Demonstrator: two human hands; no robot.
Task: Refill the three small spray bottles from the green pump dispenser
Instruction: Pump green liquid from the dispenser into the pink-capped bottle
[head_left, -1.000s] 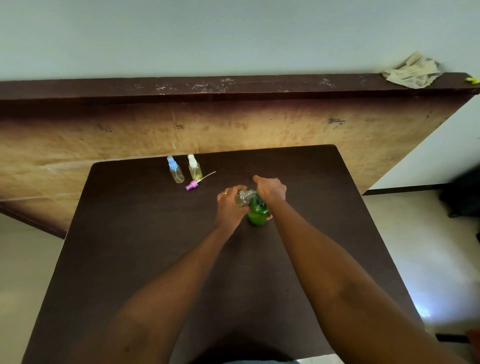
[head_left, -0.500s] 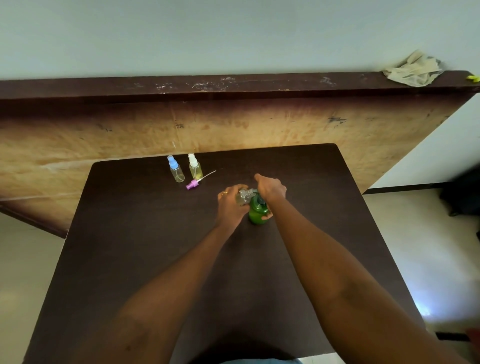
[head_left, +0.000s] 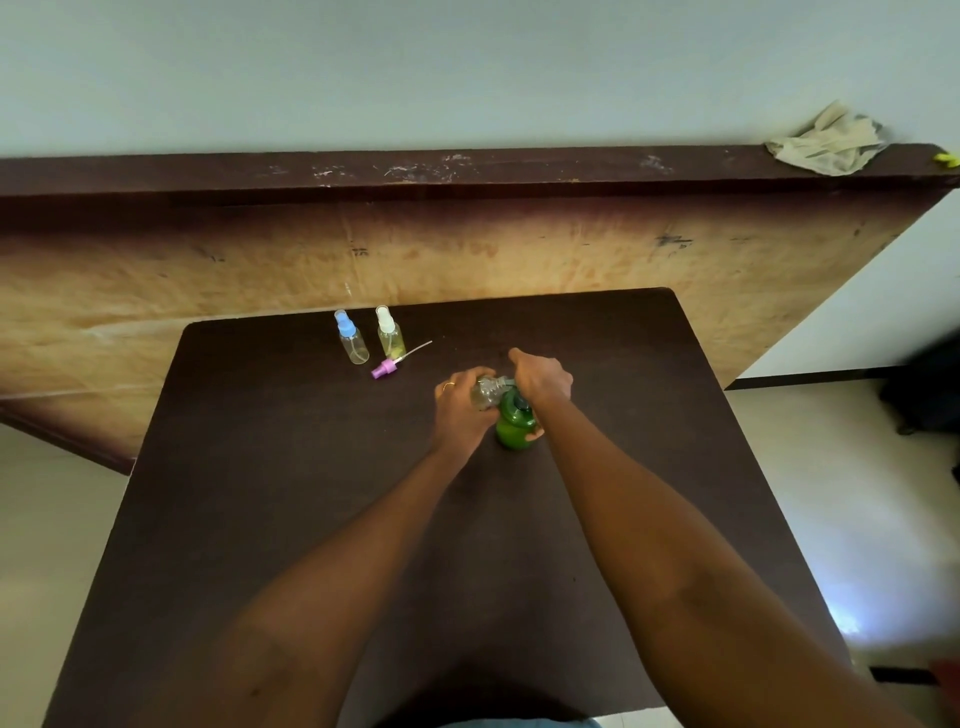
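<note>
The green pump dispenser (head_left: 514, 423) stands near the middle of the dark table (head_left: 270, 493). My right hand (head_left: 543, 379) rests on its pump head, thumb against the green body. My left hand (head_left: 462, 402) holds a small clear uncapped spray bottle (head_left: 485, 392) tilted against the pump's nozzle. A blue-capped spray bottle (head_left: 350, 338) and a white-capped spray bottle (head_left: 389, 332) with yellowish liquid stand upright at the far left of the table. A purple spray cap (head_left: 387, 367) with its dip tube lies beside them.
A wooden board (head_left: 467, 249) with a dark ledge rises behind the table. A crumpled cloth (head_left: 826, 140) lies on the ledge at the far right. Pale floor (head_left: 857, 493) lies to the right of the table's edge.
Both hands hold the same pose at the dispenser; the small bottle stays at the nozzle. Only the view has shifted slightly.
</note>
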